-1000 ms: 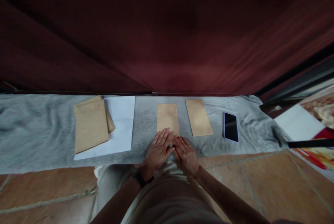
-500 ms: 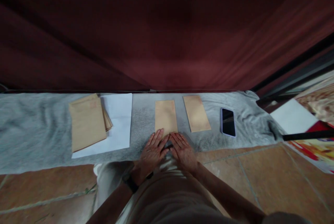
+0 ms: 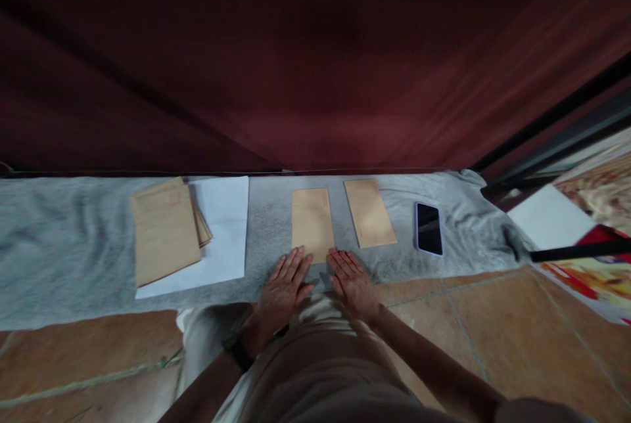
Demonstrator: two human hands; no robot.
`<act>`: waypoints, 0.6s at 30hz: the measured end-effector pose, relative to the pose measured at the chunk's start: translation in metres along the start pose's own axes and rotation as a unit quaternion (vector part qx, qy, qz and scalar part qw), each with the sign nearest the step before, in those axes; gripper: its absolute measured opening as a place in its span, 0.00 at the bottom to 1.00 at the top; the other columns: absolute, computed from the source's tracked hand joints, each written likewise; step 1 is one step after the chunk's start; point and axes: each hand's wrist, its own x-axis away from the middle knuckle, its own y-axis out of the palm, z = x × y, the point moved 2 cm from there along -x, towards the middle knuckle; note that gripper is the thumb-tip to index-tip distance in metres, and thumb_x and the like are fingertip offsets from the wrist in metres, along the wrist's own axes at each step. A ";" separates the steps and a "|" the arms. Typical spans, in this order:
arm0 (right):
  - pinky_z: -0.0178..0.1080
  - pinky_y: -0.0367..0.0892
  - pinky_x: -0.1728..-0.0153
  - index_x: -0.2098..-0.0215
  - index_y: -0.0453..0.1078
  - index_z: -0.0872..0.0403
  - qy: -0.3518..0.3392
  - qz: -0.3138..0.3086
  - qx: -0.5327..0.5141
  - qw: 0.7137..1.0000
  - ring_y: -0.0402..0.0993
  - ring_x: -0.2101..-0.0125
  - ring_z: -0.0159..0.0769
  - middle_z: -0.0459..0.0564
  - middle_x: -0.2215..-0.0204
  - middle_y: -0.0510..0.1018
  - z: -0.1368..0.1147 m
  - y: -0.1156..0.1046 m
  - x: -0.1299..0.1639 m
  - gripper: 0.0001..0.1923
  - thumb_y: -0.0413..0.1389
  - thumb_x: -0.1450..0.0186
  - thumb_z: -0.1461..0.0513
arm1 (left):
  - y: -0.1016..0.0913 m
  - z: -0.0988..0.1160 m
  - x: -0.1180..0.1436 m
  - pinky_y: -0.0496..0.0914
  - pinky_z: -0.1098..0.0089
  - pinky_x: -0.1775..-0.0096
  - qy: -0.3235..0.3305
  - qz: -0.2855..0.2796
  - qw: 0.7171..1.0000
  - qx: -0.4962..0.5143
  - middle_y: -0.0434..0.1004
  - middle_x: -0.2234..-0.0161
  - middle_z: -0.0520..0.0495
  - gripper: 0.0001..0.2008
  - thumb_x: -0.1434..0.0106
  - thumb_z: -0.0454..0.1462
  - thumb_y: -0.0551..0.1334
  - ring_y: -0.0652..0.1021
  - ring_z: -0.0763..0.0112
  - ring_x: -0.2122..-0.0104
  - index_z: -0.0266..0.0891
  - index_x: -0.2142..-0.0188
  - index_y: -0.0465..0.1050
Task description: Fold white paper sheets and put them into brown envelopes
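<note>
A tan paper envelope (image 3: pixel 312 221) with small red print lies flat on the grey cloth (image 3: pixel 270 229) in front of me. My left hand (image 3: pixel 286 282) rests open at its near left corner, palm down, fingertips on the paper. At the near right corner my right hand (image 3: pixel 350 278) lies flat too, its fingers stretched out at the paper's edge. A second tan envelope (image 3: pixel 371 213) lies slightly tilted to the right, apart from both hands.
A stack of brown envelopes (image 3: pixel 166 232) lies on a white paper sheet (image 3: pixel 229 232) at the left. A phone (image 3: pixel 428 229) lies right of the second envelope. Dark red fabric (image 3: pixel 315 114) hangs behind the cloth. Printed sheets (image 3: pixel 596 272) are at the far right.
My hands have moved apart along the envelope's near edge, the left one to the left and the right one to the right. The envelope's near edge shows more now.
</note>
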 end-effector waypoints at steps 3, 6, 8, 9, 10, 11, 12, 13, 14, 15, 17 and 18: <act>0.54 0.61 0.33 0.30 0.61 0.58 -0.003 0.005 -0.011 1.000 0.64 0.34 0.44 0.58 0.35 0.70 0.002 0.002 -0.012 0.26 0.48 0.25 0.61 | -0.003 0.001 0.000 0.57 0.52 0.31 0.000 -0.001 1.000 0.000 0.54 0.27 0.39 0.32 0.27 0.50 0.54 0.59 0.54 0.29 0.43 0.28 0.56; 0.53 0.61 0.33 0.30 0.61 0.58 -0.019 -0.001 -0.006 1.000 0.63 0.33 0.44 0.59 0.34 0.68 0.005 0.006 -0.029 0.26 0.48 0.25 0.60 | -0.006 0.002 -0.001 0.59 0.51 0.32 0.006 -0.001 1.000 -0.002 0.54 0.28 0.37 0.31 0.27 0.50 0.55 0.60 0.53 0.30 0.44 0.29 0.57; 0.52 0.61 0.32 0.31 0.61 0.59 -0.012 0.000 0.006 1.000 0.62 0.32 0.44 0.59 0.33 0.67 0.010 0.009 -0.040 0.26 0.49 0.25 0.60 | -0.008 0.002 -0.001 0.60 0.51 0.33 0.009 0.000 1.000 -0.003 0.55 0.28 0.37 0.30 0.27 0.50 0.55 0.61 0.53 0.30 0.45 0.29 0.58; 0.52 0.60 0.32 0.31 0.61 0.60 -0.004 0.002 0.012 1.000 0.61 0.32 0.44 0.60 0.33 0.66 0.012 0.011 -0.046 0.26 0.49 0.25 0.60 | -0.008 0.002 -0.001 0.60 0.51 0.33 0.009 0.001 1.000 -0.002 0.55 0.28 0.38 0.30 0.27 0.50 0.55 0.61 0.53 0.30 0.45 0.29 0.58; 0.52 0.60 0.32 0.30 0.60 0.61 0.004 0.006 0.017 1.000 0.61 0.32 0.45 0.60 0.32 0.65 0.015 0.013 -0.052 0.27 0.49 0.25 0.60 | -0.007 0.002 -0.001 0.60 0.51 0.33 0.009 0.001 1.000 -0.002 0.55 0.28 0.38 0.30 0.27 0.50 0.55 0.61 0.53 0.30 0.46 0.29 0.58; 0.52 0.60 0.32 0.30 0.60 0.61 0.013 0.010 0.020 1.000 0.60 0.32 0.45 0.61 0.32 0.65 0.019 0.015 -0.058 0.27 0.49 0.25 0.60 | -0.007 0.002 -0.001 0.59 0.52 0.32 0.007 0.003 1.000 -0.001 0.55 0.28 0.39 0.30 0.27 0.49 0.55 0.61 0.54 0.30 0.46 0.29 0.58; 0.52 0.59 0.32 0.30 0.59 0.61 0.020 0.013 0.023 0.999 0.60 0.32 0.45 0.61 0.32 0.65 0.022 0.018 -0.064 0.27 0.49 0.25 0.60 | -0.006 0.001 -0.001 0.59 0.52 0.32 0.006 0.007 1.000 -0.001 0.55 0.28 0.40 0.30 0.27 0.49 0.55 0.61 0.54 0.30 0.46 0.29 0.58; 0.52 0.59 0.32 0.30 0.59 0.61 0.026 0.016 0.024 0.999 0.60 0.32 0.45 0.61 0.32 0.64 0.025 0.020 -0.070 0.27 0.48 0.25 0.60 | -0.006 0.001 -0.001 0.59 0.52 0.32 0.005 0.010 1.000 0.000 0.55 0.28 0.40 0.30 0.27 0.49 0.55 0.61 0.54 0.30 0.47 0.29 0.57; 0.52 0.59 0.32 0.30 0.59 0.62 0.032 0.019 0.026 0.999 0.60 0.31 0.45 0.62 0.32 0.64 0.028 0.022 -0.077 0.27 0.47 0.25 0.60 | -0.005 0.001 0.000 0.59 0.52 0.32 0.004 0.013 1.000 0.000 0.55 0.28 0.40 0.30 0.27 0.49 0.55 0.61 0.54 0.30 0.46 0.29 0.57; 0.52 0.58 0.32 0.30 0.59 0.63 0.039 0.023 0.028 0.999 0.59 0.31 0.45 0.62 0.32 0.64 0.032 0.025 -0.084 0.27 0.47 0.25 0.60 | -0.004 0.001 0.000 0.59 0.52 0.32 0.004 0.015 1.000 -0.001 0.55 0.28 0.40 0.30 0.27 0.49 0.56 0.60 0.53 0.30 0.46 0.29 0.57; 0.52 0.57 0.32 0.31 0.60 0.65 0.054 0.029 0.034 0.998 0.59 0.31 0.47 0.64 0.32 0.64 0.038 0.029 -0.098 0.28 0.47 0.25 0.60 | -0.004 0.001 0.000 0.59 0.51 0.32 0.007 0.015 1.000 -0.002 0.55 0.28 0.38 0.30 0.27 0.49 0.56 0.60 0.52 0.30 0.45 0.29 0.58; 0.52 0.57 0.32 0.31 0.60 0.66 0.062 0.030 0.039 0.997 0.58 0.31 0.48 0.64 0.32 0.63 0.041 0.031 -0.105 0.28 0.47 0.25 0.59 | -0.004 0.001 0.000 0.59 0.51 0.32 0.008 0.015 1.000 -0.003 0.55 0.28 0.38 0.30 0.27 0.49 0.56 0.60 0.52 0.30 0.45 0.29 0.58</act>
